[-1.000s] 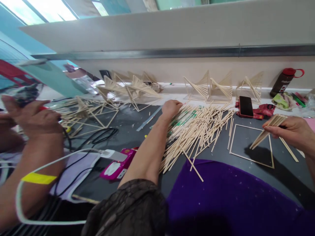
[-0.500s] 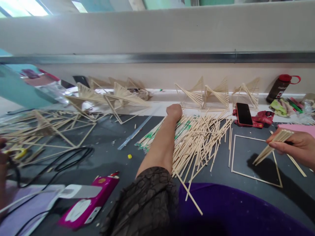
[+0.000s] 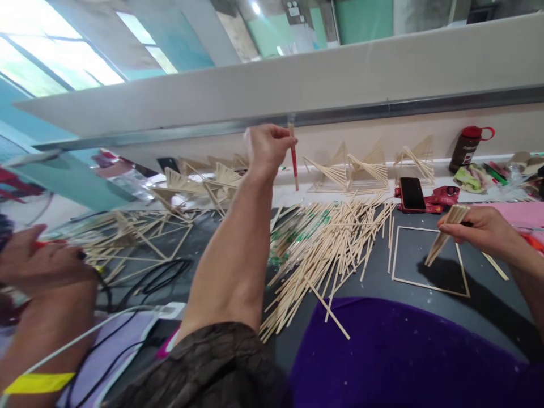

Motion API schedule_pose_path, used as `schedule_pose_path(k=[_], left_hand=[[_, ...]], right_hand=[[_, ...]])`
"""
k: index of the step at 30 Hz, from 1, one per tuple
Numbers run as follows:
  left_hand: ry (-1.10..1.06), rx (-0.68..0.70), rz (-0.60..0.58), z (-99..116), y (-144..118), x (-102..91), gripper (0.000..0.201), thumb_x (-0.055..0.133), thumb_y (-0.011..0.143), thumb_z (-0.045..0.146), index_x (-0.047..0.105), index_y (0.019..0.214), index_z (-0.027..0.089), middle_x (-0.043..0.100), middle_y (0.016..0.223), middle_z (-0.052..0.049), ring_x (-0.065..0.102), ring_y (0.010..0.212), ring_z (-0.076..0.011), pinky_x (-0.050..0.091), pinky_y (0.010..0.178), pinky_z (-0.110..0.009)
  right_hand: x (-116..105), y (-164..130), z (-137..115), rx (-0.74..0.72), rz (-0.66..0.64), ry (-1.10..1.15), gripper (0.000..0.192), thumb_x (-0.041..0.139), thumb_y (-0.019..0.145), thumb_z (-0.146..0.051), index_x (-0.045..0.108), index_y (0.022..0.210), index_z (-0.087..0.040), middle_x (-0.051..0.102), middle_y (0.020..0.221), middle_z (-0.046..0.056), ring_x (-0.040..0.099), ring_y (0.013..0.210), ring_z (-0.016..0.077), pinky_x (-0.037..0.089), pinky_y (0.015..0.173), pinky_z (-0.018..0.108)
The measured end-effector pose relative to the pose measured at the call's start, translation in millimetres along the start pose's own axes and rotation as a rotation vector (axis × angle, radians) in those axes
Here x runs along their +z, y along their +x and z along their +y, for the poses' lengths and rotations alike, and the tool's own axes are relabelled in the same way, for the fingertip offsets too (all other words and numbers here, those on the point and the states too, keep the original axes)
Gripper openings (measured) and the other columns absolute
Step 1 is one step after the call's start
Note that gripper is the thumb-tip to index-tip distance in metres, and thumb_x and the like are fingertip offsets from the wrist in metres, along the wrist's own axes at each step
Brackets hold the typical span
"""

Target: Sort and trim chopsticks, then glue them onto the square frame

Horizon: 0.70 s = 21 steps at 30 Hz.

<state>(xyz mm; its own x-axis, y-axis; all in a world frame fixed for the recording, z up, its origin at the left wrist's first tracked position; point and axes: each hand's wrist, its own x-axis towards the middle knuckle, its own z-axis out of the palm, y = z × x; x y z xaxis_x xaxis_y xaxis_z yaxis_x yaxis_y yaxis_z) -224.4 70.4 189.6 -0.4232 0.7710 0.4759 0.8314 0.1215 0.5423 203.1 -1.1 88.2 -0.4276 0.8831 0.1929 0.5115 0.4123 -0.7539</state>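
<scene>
Hundreds of sticks (image 3: 335, 238) sprawl in a heap across the dark table (image 3: 221, 238), and we lean over them. Beside the heap lies a square stick frame (image 3: 429, 280). Our left hand (image 3: 266, 148) is raised above the heap, fingers clamped on one wrapped stick (image 3: 293, 158) with a red sleeve, held nearly upright. Our right hand (image 3: 482, 229) hovers over the frame, closed around a small bundle (image 3: 442, 238) slanting down. A co-worker's hand (image 3: 46, 266) works at far left.
</scene>
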Motion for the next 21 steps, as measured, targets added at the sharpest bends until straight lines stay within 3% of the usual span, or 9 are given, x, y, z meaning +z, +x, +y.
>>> schedule_pose_path(k=[2, 4, 6, 10, 13, 17, 21], left_hand=[[-0.426, -0.056, 0.108, 32.3, -19.3, -11.2, 0.02, 0.069, 0.074, 0.021, 0.066, 0.091, 0.01, 0.07, 0.082, -0.004, 0.066, 0.076, -0.0151, 0.05, 0.07, -0.03], [-0.735, -0.021, 0.007, 62.7, -45.5, -11.1, 0.015, 0.076, 0.068, 0.022, 0.066, 0.078, 0.016, 0.067, 0.069, -0.001, 0.064, 0.068, -0.0139, 0.051, 0.063, -0.03], [-0.889, -0.014, -0.103, 88.8, -74.6, -0.1, 0.016, 0.079, 0.064, 0.022, 0.066, 0.073, 0.02, 0.067, 0.066, 0.0, 0.063, 0.064, -0.0136, 0.051, 0.059, -0.03], [-0.979, -0.04, -0.276, 126.1, -131.1, 42.7, 0.019, 0.081, 0.064, 0.023, 0.062, 0.069, 0.021, 0.067, 0.064, 0.002, 0.059, 0.059, -0.0104, 0.051, 0.055, -0.026], [-0.974, -0.05, -0.375, 141.1, -165.2, 77.1, 0.02, 0.08, 0.066, 0.025, 0.061, 0.069, 0.019, 0.066, 0.064, 0.001, 0.063, 0.059, -0.0107, 0.051, 0.053, -0.023], [-0.94, -0.047, -0.451, 145.1, -192.1, 111.4, 0.019, 0.079, 0.064, 0.024, 0.062, 0.069, 0.018, 0.067, 0.064, 0.002, 0.066, 0.059, -0.0119, 0.053, 0.053, -0.021], [-0.967, -0.038, -0.522, 139.9, -202.4, 130.7, 0.019, 0.08, 0.064, 0.026, 0.065, 0.071, 0.018, 0.07, 0.066, 0.001, 0.067, 0.06, -0.0132, 0.054, 0.053, -0.022]], right_hand=[[-4.6, -0.6, -4.3, -0.003, 0.048, 0.03, 0.034, 0.066, 0.081, -0.048, 0.077, 0.074, -0.017, 0.072, 0.071, 0.006, 0.063, 0.059, 0.016, 0.045, 0.053, 0.027], [-10.5, -1.5, -9.7, -0.001, 0.121, 0.048, 0.036, 0.068, 0.078, -0.048, 0.071, 0.063, -0.016, 0.065, 0.059, 0.004, 0.059, 0.054, 0.014, 0.04, 0.05, 0.026], [-16.5, -1.6, -13.4, -0.009, 0.177, 0.061, 0.035, 0.068, 0.078, -0.043, 0.066, 0.056, -0.016, 0.061, 0.054, 0.003, 0.056, 0.052, 0.0122, 0.038, 0.049, 0.025], [-25.0, 3.1, -10.5, -0.009, 0.22, 0.087, 0.028, 0.065, 0.08, -0.034, 0.066, 0.061, -0.013, 0.058, 0.054, 0.003, 0.055, 0.053, 0.012, 0.04, 0.05, 0.025], [-26.8, 8.8, -4.1, -0.017, 0.222, 0.036, 0.025, 0.063, 0.081, -0.029, 0.067, 0.064, -0.011, 0.056, 0.054, 0.002, 0.058, 0.057, 0.0133, 0.044, 0.054, 0.025], [-24.4, 14.9, 1.9, -0.083, 0.246, -0.064, 0.02, 0.06, 0.082, -0.024, 0.066, 0.07, -0.008, 0.061, 0.065, 0.004, 0.064, 0.074, 0.016, 0.051, 0.067, 0.026], [-18.5, 18.6, 5.3, -0.088, 0.196, -0.106, 0.021, 0.057, 0.084, -0.021, 0.067, 0.076, -0.004, 0.066, 0.077, 0.008, 0.065, 0.081, 0.0182, 0.053, 0.074, 0.029]])
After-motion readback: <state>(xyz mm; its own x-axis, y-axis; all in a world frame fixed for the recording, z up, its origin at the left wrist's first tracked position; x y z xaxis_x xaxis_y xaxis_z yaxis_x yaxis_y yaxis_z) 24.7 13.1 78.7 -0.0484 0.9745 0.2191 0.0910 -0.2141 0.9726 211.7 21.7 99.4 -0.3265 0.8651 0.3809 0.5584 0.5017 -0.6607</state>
